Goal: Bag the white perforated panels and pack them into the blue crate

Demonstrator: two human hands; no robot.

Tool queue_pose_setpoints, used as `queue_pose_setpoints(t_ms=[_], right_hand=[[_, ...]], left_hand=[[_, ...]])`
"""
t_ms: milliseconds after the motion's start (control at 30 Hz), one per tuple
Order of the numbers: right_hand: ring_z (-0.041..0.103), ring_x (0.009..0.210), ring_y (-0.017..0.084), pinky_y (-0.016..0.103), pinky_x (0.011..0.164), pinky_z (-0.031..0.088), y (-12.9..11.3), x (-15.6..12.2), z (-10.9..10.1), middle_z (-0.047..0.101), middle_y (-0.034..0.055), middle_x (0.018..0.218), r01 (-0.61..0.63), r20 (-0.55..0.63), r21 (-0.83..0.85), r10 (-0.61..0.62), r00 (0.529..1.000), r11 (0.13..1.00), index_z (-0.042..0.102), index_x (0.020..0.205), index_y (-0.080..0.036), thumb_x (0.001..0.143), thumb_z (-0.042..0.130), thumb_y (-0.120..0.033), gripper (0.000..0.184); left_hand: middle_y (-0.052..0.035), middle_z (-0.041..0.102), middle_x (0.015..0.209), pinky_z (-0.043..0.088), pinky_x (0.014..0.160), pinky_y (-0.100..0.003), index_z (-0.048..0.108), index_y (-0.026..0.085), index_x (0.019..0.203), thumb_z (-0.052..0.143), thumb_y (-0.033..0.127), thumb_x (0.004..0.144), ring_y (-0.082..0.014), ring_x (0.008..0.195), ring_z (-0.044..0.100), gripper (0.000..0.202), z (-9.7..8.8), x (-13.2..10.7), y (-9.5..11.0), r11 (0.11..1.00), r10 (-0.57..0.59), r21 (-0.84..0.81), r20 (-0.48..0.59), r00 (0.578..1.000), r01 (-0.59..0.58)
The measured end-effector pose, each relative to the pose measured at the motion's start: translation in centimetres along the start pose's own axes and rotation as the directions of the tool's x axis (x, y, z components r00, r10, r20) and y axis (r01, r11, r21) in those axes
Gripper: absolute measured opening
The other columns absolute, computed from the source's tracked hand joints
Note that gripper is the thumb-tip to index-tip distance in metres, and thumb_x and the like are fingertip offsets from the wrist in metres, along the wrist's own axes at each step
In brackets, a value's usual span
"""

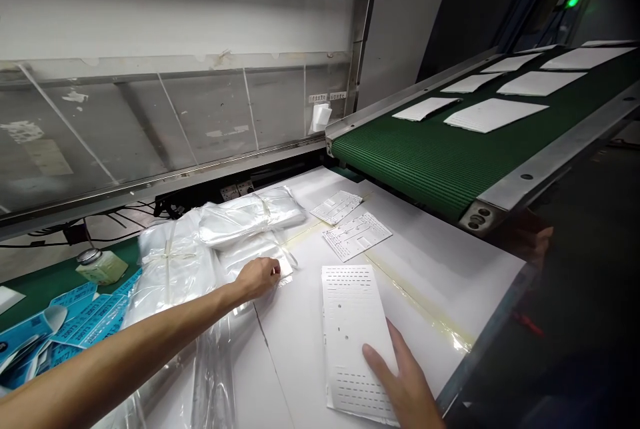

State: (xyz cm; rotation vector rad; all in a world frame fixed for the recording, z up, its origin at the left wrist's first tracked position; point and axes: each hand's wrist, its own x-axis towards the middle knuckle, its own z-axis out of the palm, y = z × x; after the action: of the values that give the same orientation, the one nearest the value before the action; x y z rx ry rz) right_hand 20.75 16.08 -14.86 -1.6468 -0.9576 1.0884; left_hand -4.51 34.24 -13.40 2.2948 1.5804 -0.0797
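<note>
Two bare hands work over a white-topped workbench (295, 349), the landmark for everything else here. Along the bench's far right side runs a green belt conveyor (425, 156) carrying several white sheets (494, 114) in two rows. Behind the bench stands a scratched clear panel (150, 129). Beyond the bench's left edge lies a green mat (60, 276), holding a spread of blue printed cards (93, 317) and a pale jar with a metal lid (103, 266); its contents cannot be seen.

On the left half of the bench lie two taped bundles of clear plastic bags (173, 269), with a loose clear bag (250, 257) just beside them. The bundles seem to hold only more folded film, though glare makes that hard to confirm.

The left hand (260, 280) reaches across, its fingers curled and touching the near edge of the loose bag; whether they have pinched it cannot be told. The right hand (403, 376) lies open, fingers spread and gripping nothing, resting on a perforated white sheet (350, 322) near the bench's front edge. Two printed paper sheets (353, 236) lie toward the bench's far end, well apart from both hands.
</note>
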Motion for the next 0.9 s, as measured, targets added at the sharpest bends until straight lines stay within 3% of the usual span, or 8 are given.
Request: queue_pose_setpoints(t_ms=[267, 433, 500, 667, 767, 900], right_hand=[[0.052, 0.116, 0.029, 0.041, 0.096, 0.042, 0.4, 0.1, -0.1, 0.057, 0.0047, 0.127, 0.022, -0.004, 0.002, -0.022, 1.000, 1.000, 0.040, 0.133, -0.027, 0.074, 0.052, -0.060, 0.068], [0.054, 0.113, 0.028, 0.040, 0.093, 0.045, -0.3, -0.2, -0.1, 0.058, 0.0057, 0.126, 0.000, 0.016, 0.026, -0.001, 1.000, 1.000, 0.039, 0.132, -0.026, 0.075, 0.051, -0.059, 0.067], [0.054, 0.113, 0.028, 0.040, 0.093, 0.045, -0.6, -0.3, 0.0, 0.059, 0.0059, 0.124, 0.007, 0.000, 0.032, -0.007, 1.000, 0.999, 0.041, 0.131, -0.026, 0.076, 0.051, -0.058, 0.064], [0.054, 0.112, 0.028, 0.040, 0.094, 0.044, -0.6, -0.3, 0.1, 0.059, 0.0062, 0.124, 0.020, -0.008, 0.031, -0.020, 1.000, 0.999, 0.042, 0.130, -0.025, 0.076, 0.052, -0.057, 0.063], [0.053, 0.114, 0.027, 0.038, 0.095, 0.043, -0.4, -0.2, 0.0, 0.058, 0.0053, 0.126, 0.024, 0.007, 0.025, -0.024, 1.000, 0.999, 0.041, 0.131, -0.026, 0.076, 0.051, -0.058, 0.065], [0.055, 0.112, 0.027, 0.038, 0.093, 0.045, -0.4, -0.2, -0.1, 0.057, 0.0058, 0.126, 0.019, 0.030, 0.011, -0.019, 0.999, 1.000, 0.039, 0.133, -0.025, 0.077, 0.050, -0.059, 0.066]], left_hand=[[-0.0009, 0.059, 0.079, 0.048, 0.064, -0.030, 0.057, 0.013, 0.093, 0.047, 0.035, 0.090, -0.0125, 0.068, 0.057, 0.024, -0.3, -0.1, 0.0, 0.989, -0.121, -0.100, -0.143, 0.982, 0.107], [-0.0023, 0.064, 0.081, 0.044, 0.056, -0.023, 0.053, 0.015, 0.100, 0.042, 0.022, 0.086, -0.0122, 0.066, 0.059, 0.019, -0.7, -0.5, -0.3, 0.972, -0.121, -0.215, -0.104, 0.987, 0.097], [-0.0028, 0.065, 0.081, 0.043, 0.054, -0.023, 0.052, 0.016, 0.101, 0.040, 0.024, 0.085, -0.0134, 0.067, 0.060, 0.022, -0.8, -0.9, -0.2, 0.972, -0.089, -0.224, -0.094, 0.992, 0.066], [-0.0038, 0.063, 0.085, 0.037, 0.056, -0.027, 0.055, 0.020, 0.085, 0.060, 0.045, 0.071, -0.0203, 0.073, 0.057, 0.029, -0.7, -1.7, 0.7, 0.988, 0.044, -0.142, -0.112, 0.993, -0.060], [-0.0028, 0.061, 0.077, 0.034, 0.056, -0.027, 0.054, 0.020, 0.069, 0.059, 0.033, 0.071, -0.0195, 0.067, 0.055, 0.015, -0.7, -1.4, 0.8, 0.988, 0.064, -0.133, -0.104, 0.992, -0.078], [-0.0020, 0.058, 0.064, 0.033, 0.055, -0.027, 0.050, 0.019, 0.057, 0.043, 0.021, 0.078, -0.0177, 0.063, 0.055, 0.022, -1.1, -0.8, 0.5, 0.973, 0.015, -0.225, -0.118, 0.993, -0.042]])
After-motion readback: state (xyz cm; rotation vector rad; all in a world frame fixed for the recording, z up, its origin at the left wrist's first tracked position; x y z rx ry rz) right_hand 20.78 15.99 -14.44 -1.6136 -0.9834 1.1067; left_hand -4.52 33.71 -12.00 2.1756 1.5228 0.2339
